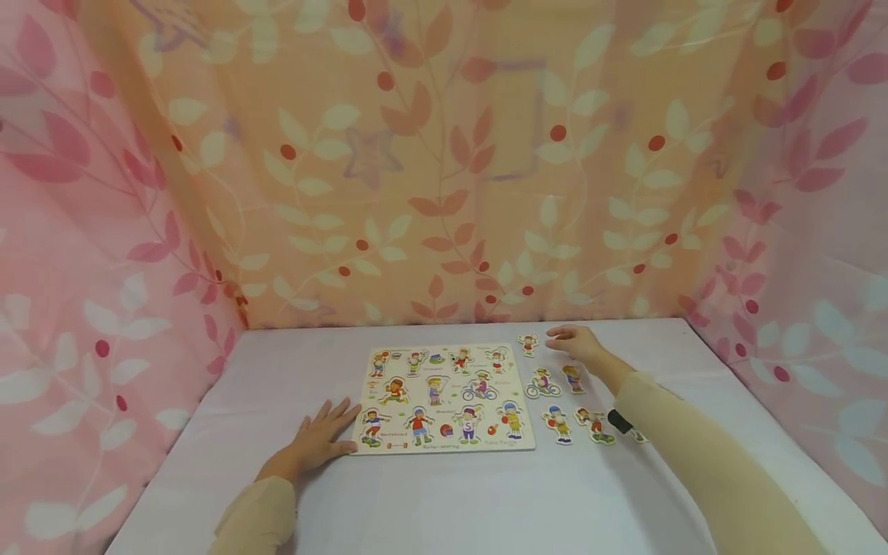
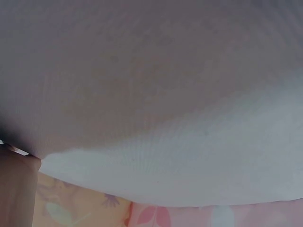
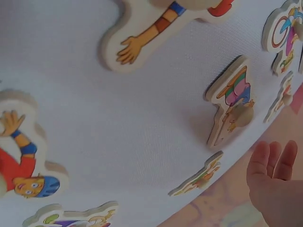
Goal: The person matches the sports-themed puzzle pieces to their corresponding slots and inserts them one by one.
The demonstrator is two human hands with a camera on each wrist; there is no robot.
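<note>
A wooden puzzle board (image 1: 444, 399) printed with children at sports lies on the table. My left hand (image 1: 322, 435) rests flat with spread fingers, its tips and thumb at the board's left edge; only a bit of this hand (image 2: 19, 184) shows in the left wrist view. Beyond the board's upper right corner, my right hand (image 1: 581, 344) reaches over the table, nothing in its fingers. Nearest its fingertips lies a small figure piece (image 1: 528, 344). In the right wrist view the right hand (image 3: 277, 177) has slightly bent fingers, apart from the knobbed pieces.
Right of the board lie a cyclist piece (image 1: 543, 383), a blue-capped figure piece (image 1: 557, 425), a skateboarder piece (image 1: 595, 425) and others. The right sleeve (image 1: 694, 455) partly covers one piece. Floral curtains (image 1: 444, 162) enclose the white-covered table (image 1: 444, 501) at back and sides.
</note>
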